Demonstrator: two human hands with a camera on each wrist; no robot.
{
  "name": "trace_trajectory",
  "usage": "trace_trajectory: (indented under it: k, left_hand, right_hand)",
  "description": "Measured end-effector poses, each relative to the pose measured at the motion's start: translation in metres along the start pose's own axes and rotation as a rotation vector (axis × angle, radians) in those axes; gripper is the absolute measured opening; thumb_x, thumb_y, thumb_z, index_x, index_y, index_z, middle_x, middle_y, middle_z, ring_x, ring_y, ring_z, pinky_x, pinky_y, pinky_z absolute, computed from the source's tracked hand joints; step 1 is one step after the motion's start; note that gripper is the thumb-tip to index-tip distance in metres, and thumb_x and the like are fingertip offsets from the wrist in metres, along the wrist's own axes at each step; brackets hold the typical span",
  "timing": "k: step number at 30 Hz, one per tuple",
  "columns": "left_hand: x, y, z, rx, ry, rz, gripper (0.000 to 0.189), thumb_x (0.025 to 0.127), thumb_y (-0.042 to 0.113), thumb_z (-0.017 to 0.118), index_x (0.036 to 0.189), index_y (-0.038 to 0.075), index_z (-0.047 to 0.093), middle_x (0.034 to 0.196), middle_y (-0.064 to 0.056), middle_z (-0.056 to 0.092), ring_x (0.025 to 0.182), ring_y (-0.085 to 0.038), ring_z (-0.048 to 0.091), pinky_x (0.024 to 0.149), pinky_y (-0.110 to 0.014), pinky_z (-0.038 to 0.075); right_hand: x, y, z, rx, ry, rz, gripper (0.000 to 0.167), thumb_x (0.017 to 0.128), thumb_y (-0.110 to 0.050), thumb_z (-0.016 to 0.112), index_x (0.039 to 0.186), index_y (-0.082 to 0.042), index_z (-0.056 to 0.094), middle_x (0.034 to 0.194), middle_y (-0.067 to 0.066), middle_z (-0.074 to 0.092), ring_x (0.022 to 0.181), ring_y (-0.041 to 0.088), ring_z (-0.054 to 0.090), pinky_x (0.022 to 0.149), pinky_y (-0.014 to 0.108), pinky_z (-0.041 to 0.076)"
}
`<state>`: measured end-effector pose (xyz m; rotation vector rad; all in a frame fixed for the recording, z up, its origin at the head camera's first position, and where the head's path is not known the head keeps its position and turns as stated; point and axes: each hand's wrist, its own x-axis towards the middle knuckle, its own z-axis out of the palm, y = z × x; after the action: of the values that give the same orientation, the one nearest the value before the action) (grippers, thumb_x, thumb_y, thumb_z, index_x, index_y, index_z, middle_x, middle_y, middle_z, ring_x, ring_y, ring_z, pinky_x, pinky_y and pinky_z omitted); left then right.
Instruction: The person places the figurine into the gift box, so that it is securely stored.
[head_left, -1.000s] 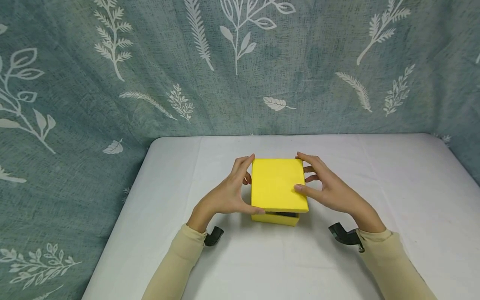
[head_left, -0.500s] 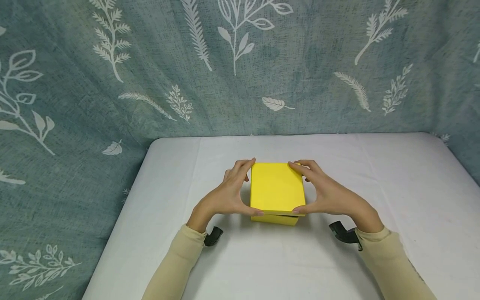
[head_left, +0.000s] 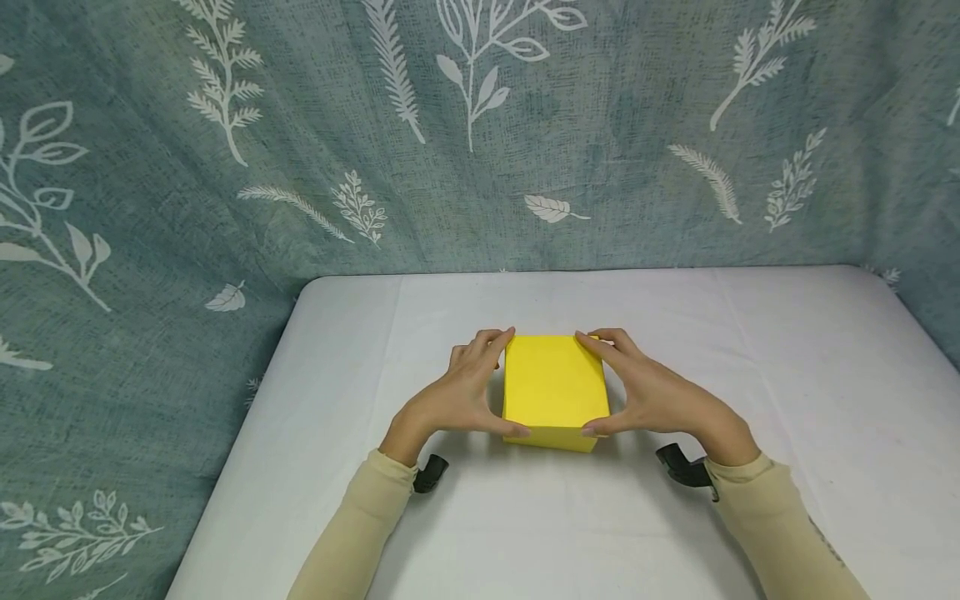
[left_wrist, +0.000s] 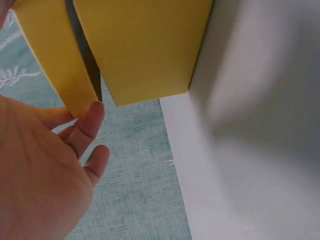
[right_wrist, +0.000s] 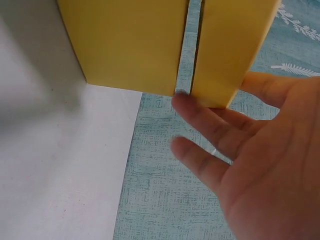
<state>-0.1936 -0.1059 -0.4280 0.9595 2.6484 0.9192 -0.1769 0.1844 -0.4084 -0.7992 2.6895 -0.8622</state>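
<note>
A yellow box lid (head_left: 555, 381) sits over the yellow box base (head_left: 562, 445) in the head view. My left hand (head_left: 453, 396) grips the lid's left side, thumb at the near edge and fingers at the far corner. On the opposite side my right hand (head_left: 663, 396) holds it the same way. Both wrist views show a narrow gap between the lid (left_wrist: 55, 55) and the base (left_wrist: 150, 50). Through that gap the right wrist view shows the curtain beyond. The base stands on the table; what is inside it is hidden.
The table (head_left: 600, 525) has a white cover. Behind it and along its left side hangs a green-blue curtain (head_left: 315, 100) with white leaf prints. A dark curved piece (head_left: 430, 473) sticks out at the left wrist, and a similar dark piece (head_left: 681, 465) at the right.
The lid has come down and nearer, lining up more closely with the base; its dark front opening no longer shows. My right thumb has moved from the lid's top to its near edge.
</note>
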Motion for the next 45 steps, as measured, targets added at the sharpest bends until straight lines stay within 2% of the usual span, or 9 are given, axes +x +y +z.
trace_trajectory:
  k: [7,14,18,32,41,45]
  left_hand:
    - [0.001,-0.001,0.003,0.02,-0.025,-0.011,0.127,0.066,0.055,0.085,0.157,0.01,0.01,0.152,-0.009,0.024,0.117,-0.024,0.047,0.106,-0.044,0.024]
    - [0.001,0.0,0.005,0.048,-0.04,-0.025,0.126,0.065,0.059,0.084,0.157,0.012,0.011,0.152,-0.008,0.024,0.136,-0.02,0.031,0.109,-0.044,0.024]
    - [0.001,0.003,0.005,0.074,-0.034,-0.033,0.128,0.064,0.062,0.083,0.157,0.012,0.011,0.152,-0.008,0.024,0.139,-0.021,0.029,0.109,-0.044,0.024]
    - [-0.001,0.008,0.002,0.128,-0.051,-0.054,0.13,0.064,0.067,0.08,0.158,0.012,0.008,0.154,-0.009,0.023,0.139,-0.025,0.031,0.109,-0.045,0.026]
    - [-0.004,0.015,-0.001,0.188,-0.056,-0.102,0.132,0.062,0.071,0.079,0.157,0.011,0.011,0.154,-0.009,0.025,0.139,-0.025,0.034,0.109,-0.043,0.027]
    - [-0.005,0.02,-0.001,0.186,-0.059,-0.13,0.134,0.06,0.073,0.079,0.157,0.01,0.011,0.154,-0.008,0.025,0.134,-0.026,0.04,0.112,-0.042,0.033]
  right_hand:
    - [0.002,0.004,0.002,-0.015,0.002,-0.025,0.12,0.065,-0.061,0.083,0.155,-0.007,0.025,0.149,0.014,0.031,0.135,0.037,0.038,0.104,0.057,0.041]
    - [0.0,0.007,-0.001,-0.008,-0.026,-0.023,0.12,0.067,-0.068,0.077,0.156,-0.009,0.021,0.149,0.012,0.031,0.133,0.035,0.042,0.101,0.055,0.044]
    - [-0.001,0.008,0.0,-0.013,-0.038,-0.025,0.121,0.067,-0.069,0.076,0.156,-0.009,0.021,0.149,0.012,0.03,0.132,0.035,0.043,0.101,0.054,0.044]
    - [0.001,0.01,0.002,-0.026,-0.043,-0.027,0.121,0.068,-0.069,0.075,0.157,-0.009,0.02,0.15,0.014,0.028,0.133,0.037,0.043,0.101,0.055,0.044]
    - [0.003,0.011,0.004,-0.001,-0.064,-0.034,0.12,0.071,-0.065,0.076,0.158,-0.012,0.014,0.158,0.014,0.018,0.138,0.039,0.037,0.103,0.056,0.043]
    - [0.004,0.013,0.004,0.008,-0.078,-0.038,0.119,0.072,-0.062,0.078,0.158,-0.013,0.013,0.16,0.014,0.014,0.14,0.04,0.034,0.104,0.057,0.041]
